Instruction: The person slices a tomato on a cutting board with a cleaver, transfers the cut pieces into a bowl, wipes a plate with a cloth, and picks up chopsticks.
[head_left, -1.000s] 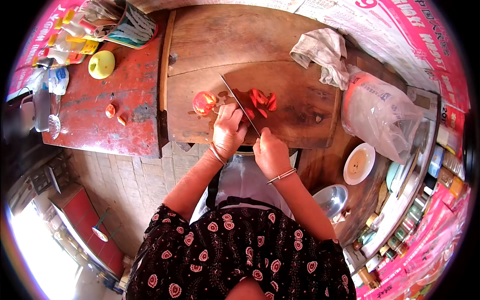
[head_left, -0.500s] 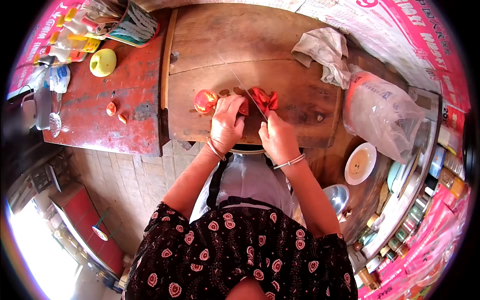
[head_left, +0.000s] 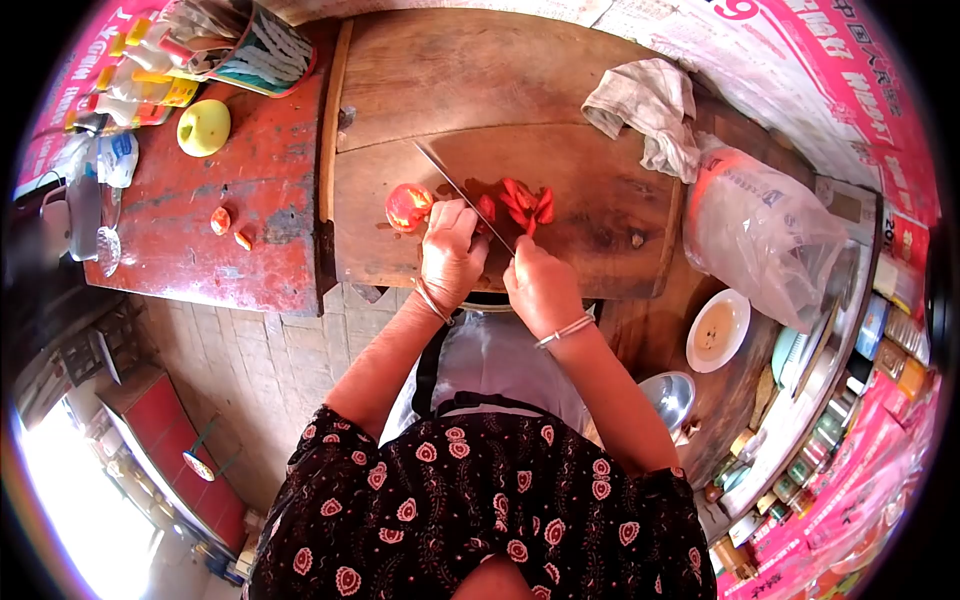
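Note:
My right hand [head_left: 543, 287] is closed round the handle of a knife [head_left: 457, 188]; its long thin blade slants up and to the left over the wooden board [head_left: 420, 100]. The bent fingers of my left hand [head_left: 453, 250] press on a piece of tomato [head_left: 486, 208], right beside the blade. To the left of those fingers lies a tomato half [head_left: 408, 207], cut face up. Several cut tomato wedges [head_left: 527, 204] sit to the right of the blade. The knife handle is mostly hidden in my hand.
A red table [head_left: 270, 220] adjoins on the left, with a green apple [head_left: 203, 128], tomato scraps [head_left: 221, 220] and bottles [head_left: 135, 85]. On the right are a crumpled cloth [head_left: 645, 110], a plastic bag [head_left: 765, 225], a white bowl [head_left: 718, 330] and a metal bowl [head_left: 668, 397].
My right hand has moved slightly left and the knife has shifted left and down, to the piece under my left fingers. The left hand stays almost in place.

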